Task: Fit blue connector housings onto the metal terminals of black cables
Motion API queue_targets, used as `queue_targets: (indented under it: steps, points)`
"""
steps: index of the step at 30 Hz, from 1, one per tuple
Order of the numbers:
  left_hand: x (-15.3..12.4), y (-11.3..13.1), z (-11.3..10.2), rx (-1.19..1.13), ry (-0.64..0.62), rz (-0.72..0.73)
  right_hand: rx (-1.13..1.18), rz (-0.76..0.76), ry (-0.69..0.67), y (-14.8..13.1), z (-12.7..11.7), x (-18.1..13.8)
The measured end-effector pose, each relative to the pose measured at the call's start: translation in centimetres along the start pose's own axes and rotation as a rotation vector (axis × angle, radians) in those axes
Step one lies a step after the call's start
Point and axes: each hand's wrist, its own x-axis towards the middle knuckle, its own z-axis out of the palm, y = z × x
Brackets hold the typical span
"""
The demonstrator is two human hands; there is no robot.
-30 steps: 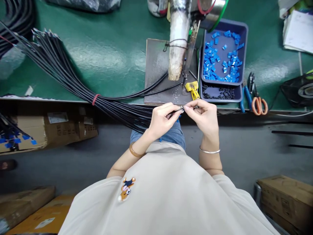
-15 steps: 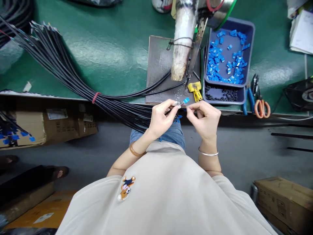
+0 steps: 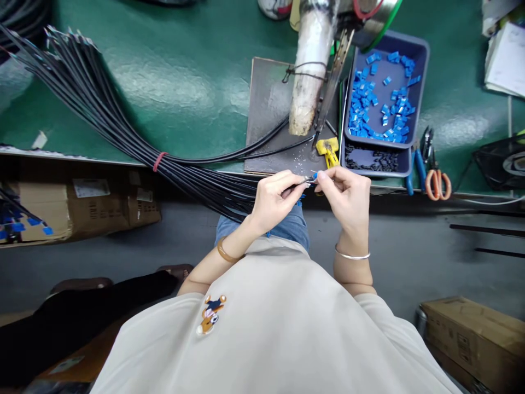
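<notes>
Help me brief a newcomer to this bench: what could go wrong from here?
The blue connector, tiny, is at the fingertips of the right hand, so it might slip and drop.

The bundled black cables run past the front edge of the green bench; their weight could tug at the work.

The orange-handled scissors lie right at that edge, where a passing arm might knock them off.

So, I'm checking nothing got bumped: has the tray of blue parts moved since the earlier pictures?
No, neither way: the tray sits in the same place beside the grey board.
</notes>
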Motion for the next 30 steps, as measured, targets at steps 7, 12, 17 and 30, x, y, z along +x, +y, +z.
queue_targets:
  steps: [7, 12, 17, 30]
  points:
    - [0.0, 0.1, -0.2, -0.102, -0.037, -0.102, 0.028, 0.001, -0.126, -0.1, -0.3, -0.2]
    - [0.8, 0.3, -1.4, -0.615, -0.27, -0.455, -0.003, -0.189, -0.102, -0.3, 0.0, -0.8]
    - [1.4, 0.8, -1.7, -0.689, -0.222, -0.541, 0.036, -0.141, 0.181, -0.3, -0.3, -0.4]
    - [2.2, 0.4, -0.4, -0.618, -0.061, -0.527, 0.089, -0.048, 0.085, 0.2, 0.6, 0.1]
